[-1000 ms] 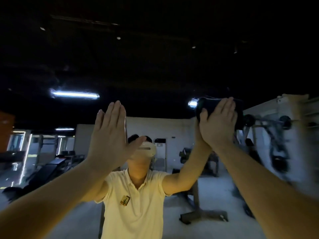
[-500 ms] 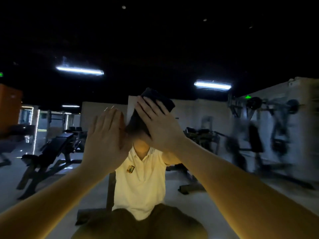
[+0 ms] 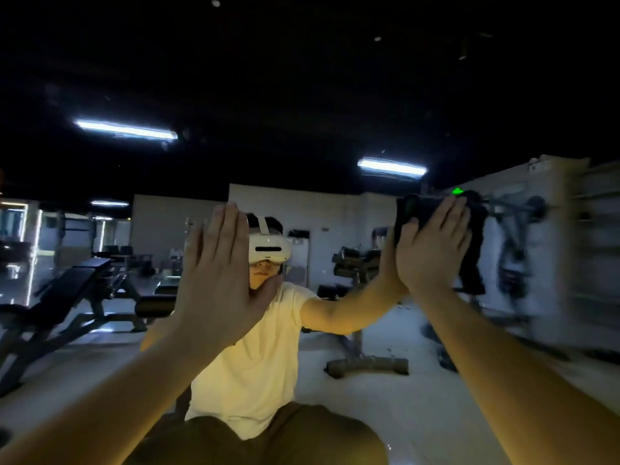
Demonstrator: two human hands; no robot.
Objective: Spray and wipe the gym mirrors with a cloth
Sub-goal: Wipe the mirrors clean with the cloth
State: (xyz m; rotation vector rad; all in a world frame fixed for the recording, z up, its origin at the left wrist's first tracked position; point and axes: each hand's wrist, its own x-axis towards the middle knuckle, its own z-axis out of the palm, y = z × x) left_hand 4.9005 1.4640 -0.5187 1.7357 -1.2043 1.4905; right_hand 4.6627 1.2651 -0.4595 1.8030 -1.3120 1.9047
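Head view, first speaker: Where is the cloth found, and how are the hands set?

Second speaker: The cloth, dark and bunched, is pressed against the mirror at the upper right by the right hand. Its fingers are laid straight over the cloth rather than curled round it. The left hand is spread wide and empty, with its palm laid on the glass further left, well apart from the cloth.

First speaker: What could be expected to go wrong from here?

Second speaker: Since the cloth is only pinned by straight fingers, it could be lost from under the palm on a fast stroke and dropped to the floor. Skin marks are likely to be left where the bare left palm is planted, so that patch would have to be wiped again. Streaks could easily be missed, because the room is dim and little is offered by the ceiling lights to show smears. No spray bottle is seen, and it cannot be told whether the glass is wet. If it is dry, dirt may merely be dragged about. The right edge is blurred, so nothing can be said of the glass there.
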